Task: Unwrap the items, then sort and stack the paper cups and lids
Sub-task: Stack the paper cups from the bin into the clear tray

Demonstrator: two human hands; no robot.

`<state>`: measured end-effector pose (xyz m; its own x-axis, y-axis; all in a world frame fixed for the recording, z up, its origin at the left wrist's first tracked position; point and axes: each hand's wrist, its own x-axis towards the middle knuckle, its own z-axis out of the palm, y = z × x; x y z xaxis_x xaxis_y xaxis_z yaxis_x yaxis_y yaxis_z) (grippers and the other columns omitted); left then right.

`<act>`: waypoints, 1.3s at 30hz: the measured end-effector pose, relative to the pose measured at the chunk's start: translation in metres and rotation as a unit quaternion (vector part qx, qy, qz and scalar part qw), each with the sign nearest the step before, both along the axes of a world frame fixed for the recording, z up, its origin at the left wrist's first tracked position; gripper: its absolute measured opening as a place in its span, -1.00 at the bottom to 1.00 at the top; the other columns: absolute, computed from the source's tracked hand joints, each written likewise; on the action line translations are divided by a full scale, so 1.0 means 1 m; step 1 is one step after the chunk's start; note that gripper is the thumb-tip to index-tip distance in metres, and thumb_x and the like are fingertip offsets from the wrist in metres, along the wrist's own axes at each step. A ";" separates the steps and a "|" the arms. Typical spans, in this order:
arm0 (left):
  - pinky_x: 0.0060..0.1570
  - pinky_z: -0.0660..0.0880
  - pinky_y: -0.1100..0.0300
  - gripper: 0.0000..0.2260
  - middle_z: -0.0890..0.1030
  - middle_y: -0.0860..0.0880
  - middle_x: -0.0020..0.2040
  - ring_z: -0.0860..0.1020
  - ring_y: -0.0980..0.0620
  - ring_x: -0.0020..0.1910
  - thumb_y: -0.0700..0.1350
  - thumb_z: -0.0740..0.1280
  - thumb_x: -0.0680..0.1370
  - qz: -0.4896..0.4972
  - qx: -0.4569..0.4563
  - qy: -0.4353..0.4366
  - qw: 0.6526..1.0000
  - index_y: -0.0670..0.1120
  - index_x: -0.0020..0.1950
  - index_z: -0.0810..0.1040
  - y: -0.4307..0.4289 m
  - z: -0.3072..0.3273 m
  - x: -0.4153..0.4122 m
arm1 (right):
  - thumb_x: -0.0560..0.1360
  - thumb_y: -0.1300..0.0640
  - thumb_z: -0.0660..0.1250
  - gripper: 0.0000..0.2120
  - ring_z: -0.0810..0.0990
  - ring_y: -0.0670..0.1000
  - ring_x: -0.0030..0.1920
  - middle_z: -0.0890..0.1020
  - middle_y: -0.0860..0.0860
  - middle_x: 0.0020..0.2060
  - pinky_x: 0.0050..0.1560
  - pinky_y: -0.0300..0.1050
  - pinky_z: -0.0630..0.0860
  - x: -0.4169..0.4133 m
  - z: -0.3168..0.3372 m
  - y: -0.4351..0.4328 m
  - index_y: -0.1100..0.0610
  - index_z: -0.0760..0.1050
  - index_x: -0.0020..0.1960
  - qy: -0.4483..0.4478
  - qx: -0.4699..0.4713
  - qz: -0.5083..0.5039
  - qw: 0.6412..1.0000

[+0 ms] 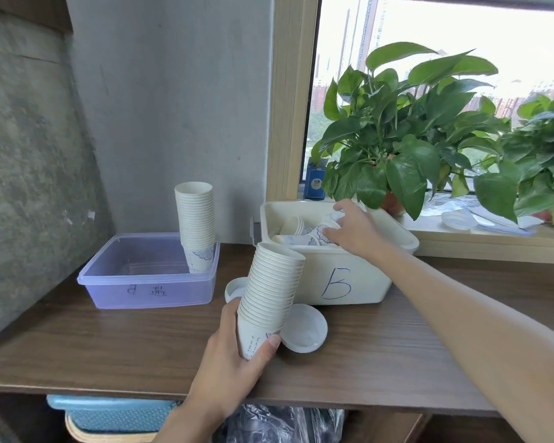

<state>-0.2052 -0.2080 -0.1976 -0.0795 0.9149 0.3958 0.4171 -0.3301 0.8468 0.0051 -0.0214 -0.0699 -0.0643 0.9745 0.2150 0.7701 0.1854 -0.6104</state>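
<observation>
Fingers (228,319) of left hand (234,366) grip cup stack (272,289); right hand (354,233) pinches cups (314,235).

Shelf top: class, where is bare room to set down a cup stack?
Bare: shelf front, between purple tub and left hand; also inside the tub, left of its cup stack. Crowded: lids by the white bin.

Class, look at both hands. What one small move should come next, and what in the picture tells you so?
Probably the right hand should lift the loose cup out of the cream bin, towards the stack. Its thumb and fingers curl round that cup, and the left hand holds the stack open end up, tilted toward the bin, ready to take another.
</observation>
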 end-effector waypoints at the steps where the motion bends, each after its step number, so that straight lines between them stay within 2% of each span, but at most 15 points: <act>1: -0.06 0.50 0.25 -0.49 0.57 0.32 0.09 0.58 0.20 0.01 0.31 0.34 0.38 0.000 -0.001 0.001 1.000 0.46 0.26 0.20 0.000 0.000 0.000 | 0.42 0.05 0.45 -0.47 0.60 0.11 -0.07 0.52 0.13 0.12 0.04 0.14 0.56 0.000 -0.001 0.001 0.02 0.30 0.31 0.004 0.002 0.001 1.000; 5: -0.11 0.48 0.25 -0.45 0.61 0.23 0.02 0.60 0.19 -0.06 0.32 0.35 0.39 0.002 -0.001 0.006 1.000 0.39 0.31 0.22 0.001 -0.002 -0.001 | 0.43 0.14 0.40 -0.65 0.56 0.10 -0.05 0.50 0.03 0.02 -0.02 0.07 0.54 0.000 0.001 -0.002 0.08 0.41 0.18 0.016 0.023 -0.011 1.000; 7: -0.13 0.46 0.28 -0.45 0.61 0.22 0.03 0.59 0.19 -0.05 0.32 0.34 0.39 0.004 0.000 0.010 1.000 0.37 0.32 0.22 0.002 -0.003 -0.001 | 0.43 0.21 0.35 -0.88 0.41 0.06 -0.24 0.40 0.02 -0.28 -0.26 -0.07 0.37 -0.001 0.001 -0.004 0.09 0.41 -0.18 0.001 0.063 -0.018 0.998; 9: -0.13 0.46 0.27 -0.45 0.62 0.20 0.02 0.59 0.19 -0.06 0.33 0.34 0.38 0.006 -0.002 0.010 1.000 0.35 0.31 0.23 0.002 -0.004 -0.001 | 0.42 0.26 0.31 -0.78 0.31 0.05 -0.34 0.31 0.09 -0.42 -0.32 -0.07 0.24 -0.001 0.001 -0.005 0.16 0.31 -0.33 0.009 0.094 -0.018 0.995; 12: -0.12 0.47 0.31 -0.45 0.61 0.24 0.04 0.59 0.20 -0.04 0.33 0.34 0.38 0.006 0.001 0.009 1.000 0.34 0.32 0.23 0.002 -0.004 -0.001 | 0.49 0.25 0.28 -0.89 0.37 0.04 -0.35 0.45 0.15 -0.37 -0.32 -0.07 0.31 0.001 0.008 -0.015 0.28 0.42 -0.19 0.049 0.131 -0.021 0.990; 16: -0.14 0.48 0.28 -0.46 0.64 0.16 -0.01 0.60 0.17 -0.09 0.31 0.36 0.40 0.004 -0.003 0.002 1.000 0.36 0.31 0.23 0.002 -0.004 -0.001 | 0.52 0.24 0.28 -0.94 0.32 -0.03 -0.42 0.41 -0.03 -0.45 -0.36 -0.11 0.30 -0.001 0.027 -0.034 0.22 0.44 -0.12 0.092 0.189 0.012 0.978; 21: -0.15 0.48 0.30 -0.48 0.63 0.19 -0.01 0.60 0.17 -0.08 0.31 0.36 0.40 0.001 -0.005 -0.006 1.000 0.44 0.27 0.21 0.001 -0.002 -0.001 | 0.51 0.22 0.34 -0.94 0.44 -0.03 -0.34 0.52 0.01 -0.34 -0.22 -0.06 0.45 -0.013 0.049 -0.069 0.19 0.47 -0.06 0.135 0.234 0.079 0.960; 24: -0.15 0.45 0.31 -0.51 0.62 0.22 0.00 0.59 0.19 -0.07 0.34 0.35 0.39 0.002 -0.001 -0.009 1.000 0.46 0.24 0.21 0.000 -0.001 0.000 | 0.51 0.19 0.35 -0.92 0.49 -0.04 -0.31 0.58 0.06 -0.24 -0.21 -0.02 0.47 -0.019 0.055 -0.089 0.15 0.50 -0.02 0.172 0.221 0.156 0.947; 28: -0.13 0.48 0.22 -0.49 0.62 0.17 0.03 0.59 0.15 -0.07 0.40 0.34 0.38 0.000 0.001 -0.014 1.000 0.47 0.25 0.20 -0.001 -0.002 -0.001 | 0.51 0.20 0.37 -0.91 0.45 -0.03 -0.37 0.58 0.16 -0.30 -0.27 -0.11 0.41 -0.023 0.056 -0.109 0.16 0.52 0.00 0.148 0.182 0.214 0.948; 30: -0.11 0.49 0.23 -0.50 0.60 0.23 0.06 0.58 0.17 -0.04 0.39 0.34 0.39 0.001 0.004 -0.011 1.000 0.49 0.24 0.18 -0.002 -0.001 0.000 | 0.50 0.18 0.38 -0.93 0.42 0.00 -0.40 0.58 0.24 -0.33 -0.28 -0.01 0.41 -0.025 0.053 -0.114 0.13 0.52 -0.03 0.137 0.159 0.233 0.949; 32: -0.11 0.49 0.24 -0.51 0.59 0.25 0.06 0.58 0.19 -0.03 0.36 0.35 0.41 0.003 0.006 -0.013 1.000 0.50 0.23 0.17 -0.003 0.000 0.000 | 0.48 0.11 0.37 -0.92 0.40 0.14 -0.41 0.59 0.28 -0.31 -0.29 0.14 0.45 -0.026 0.050 -0.116 0.09 0.53 -0.05 0.128 0.136 0.256 0.948; 34: -0.13 0.50 0.22 -0.50 0.62 0.17 0.02 0.58 0.16 -0.08 0.35 0.36 0.41 0.004 0.006 -0.019 1.000 0.48 0.25 0.18 -0.002 -0.002 0.000 | 0.50 0.09 0.36 -0.93 0.39 0.17 -0.45 0.59 0.16 -0.41 -0.31 0.14 0.45 -0.025 0.050 -0.119 0.07 0.54 -0.05 0.122 0.119 0.268 0.948; 36: -0.15 0.49 0.19 -0.47 0.63 0.10 -0.03 0.59 0.13 -0.14 0.37 0.37 0.40 0.000 0.004 -0.018 1.000 0.45 0.27 0.18 -0.001 -0.003 -0.001 | 0.54 0.09 0.33 -0.93 0.38 0.02 -0.50 0.52 -0.12 -0.54 -0.28 0.03 0.43 -0.026 0.051 -0.122 0.08 0.54 -0.04 0.113 0.102 0.265 0.952; 37: -0.16 0.49 0.18 -0.46 0.63 0.09 -0.04 0.59 0.12 -0.15 0.38 0.36 0.39 -0.001 0.004 -0.017 1.000 0.44 0.27 0.19 -0.001 -0.003 -0.001 | 0.55 0.06 0.30 -0.92 0.42 0.02 -0.47 0.52 -0.18 -0.52 -0.23 0.03 0.47 -0.027 0.050 -0.124 0.05 0.53 -0.03 0.104 0.093 0.260 0.956; 39: -0.15 0.50 0.17 -0.45 0.64 0.08 -0.03 0.59 0.12 -0.14 0.39 0.36 0.39 0.002 0.004 -0.018 1.000 0.42 0.29 0.20 0.000 -0.004 -0.001 | 0.57 -0.02 0.25 -0.91 0.55 0.10 -0.27 0.59 -0.21 -0.29 -0.11 0.02 0.49 -0.031 0.046 -0.125 -0.07 0.52 -0.04 0.088 0.084 0.250 0.960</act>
